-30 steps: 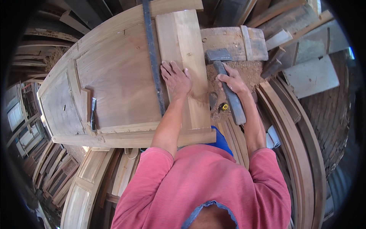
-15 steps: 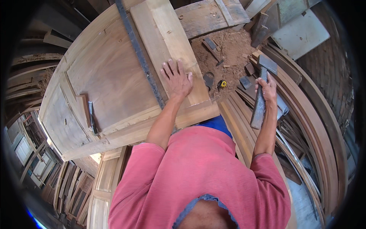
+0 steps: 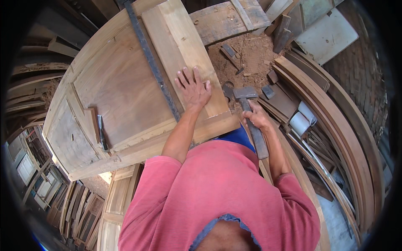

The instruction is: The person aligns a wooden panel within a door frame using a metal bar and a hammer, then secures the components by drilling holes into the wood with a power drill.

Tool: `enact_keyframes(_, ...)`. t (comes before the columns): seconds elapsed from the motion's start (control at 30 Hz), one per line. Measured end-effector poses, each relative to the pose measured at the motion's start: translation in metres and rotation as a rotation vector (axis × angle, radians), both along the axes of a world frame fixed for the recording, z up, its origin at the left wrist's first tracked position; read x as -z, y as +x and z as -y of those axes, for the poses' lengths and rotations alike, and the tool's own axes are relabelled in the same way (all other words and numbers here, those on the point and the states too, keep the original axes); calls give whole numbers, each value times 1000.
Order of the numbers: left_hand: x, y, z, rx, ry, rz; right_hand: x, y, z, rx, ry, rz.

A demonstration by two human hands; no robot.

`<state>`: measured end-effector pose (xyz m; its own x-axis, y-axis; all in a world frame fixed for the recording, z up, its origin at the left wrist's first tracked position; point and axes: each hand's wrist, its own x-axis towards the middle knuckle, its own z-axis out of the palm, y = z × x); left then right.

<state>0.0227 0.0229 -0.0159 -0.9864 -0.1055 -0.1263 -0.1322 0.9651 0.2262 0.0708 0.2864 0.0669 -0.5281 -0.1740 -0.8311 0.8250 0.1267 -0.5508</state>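
My left hand [image 3: 194, 93] lies flat, fingers spread, on the pale edge rail of a wooden panelled door [image 3: 113, 88]. A hammer [image 3: 253, 125] with a dark blocky head is in my right hand [image 3: 258, 116], which wraps round the handle just below the head. The hammer head is close to the door's right edge, apart from it. Across the door, left of my left hand, runs a long dark metal bar [image 3: 150, 58]. Farther left on the door rest a chisel [image 3: 101, 131] and a small brown wood block [image 3: 91, 125].
Sawdust [image 3: 253, 46] covers the ground beyond the door, with a hand plane [image 3: 229, 51] on it. At right lie long stacked planks [image 3: 331, 113] and a white roll [image 3: 302, 120]. A weathered board [image 3: 224, 21] stands at the back. More timber [image 3: 77, 209] is piled at lower left.
My right hand has brought the hammer leftward and slightly down, from over the planks to beside the door's edge. My left hand stays on the rail.
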Motion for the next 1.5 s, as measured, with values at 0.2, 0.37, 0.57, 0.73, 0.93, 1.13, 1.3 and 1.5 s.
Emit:
enact_keyframes(0.2,3,1,-4,5,25,-30,-2,-2,-1,-75,168,-108)
enact_keyframes(0.37,4,5,0,-11,20,-55,-31,1,13,-277,43,-48)
enact_keyframes(0.57,-25,40,34,60,74,70,-45,-30,33,-377,63,-371)
enact_keyframes(0.73,-66,117,30,197,134,302,-2,-103,85,-535,65,-638)
enact_keyframes(0.93,-58,220,42,-489,418,85,6,-149,157,-678,103,-578)
enact_keyframes(1.13,-37,334,13,-1397,787,-51,27,-136,169,-786,386,-584)
enact_keyframes(1.3,-10,326,-20,-1443,1585,107,35,-128,166,-885,398,-572)
enact_keyframes(1.5,23,322,-34,-1300,1666,58,29,-130,185,-1064,613,-604)
